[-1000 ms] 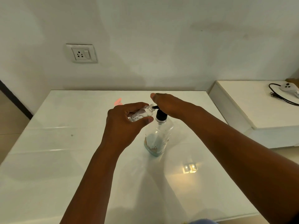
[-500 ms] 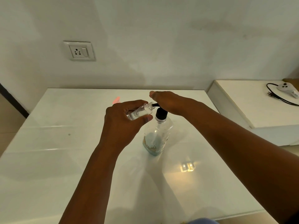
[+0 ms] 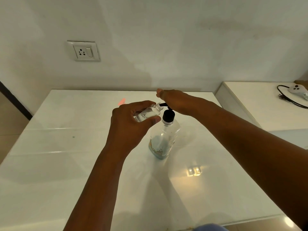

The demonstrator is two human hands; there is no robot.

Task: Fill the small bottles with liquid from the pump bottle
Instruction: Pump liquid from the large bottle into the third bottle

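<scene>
A clear pump bottle (image 3: 164,138) with a black collar and pump stands near the middle of the white table (image 3: 66,164); a little bluish liquid lies at its bottom. My left hand (image 3: 131,125) grips a small clear bottle (image 3: 150,113), tilted on its side, its open mouth right at the black spout. My right hand (image 3: 173,100) rests on top of the pump head, palm down, and hides most of it. No other small bottles are in view.
A second white surface (image 3: 260,104) stands to the right, carrying a white controller (image 3: 298,90) and a black cable (image 3: 290,101). A wall socket (image 3: 83,51) sits on the wall behind. A small pink mark (image 3: 121,101) lies on the far part of the table.
Both hands and the small bottle keep their place at the pump spout. The view has shifted slightly. My right hand stays on the pump head.
</scene>
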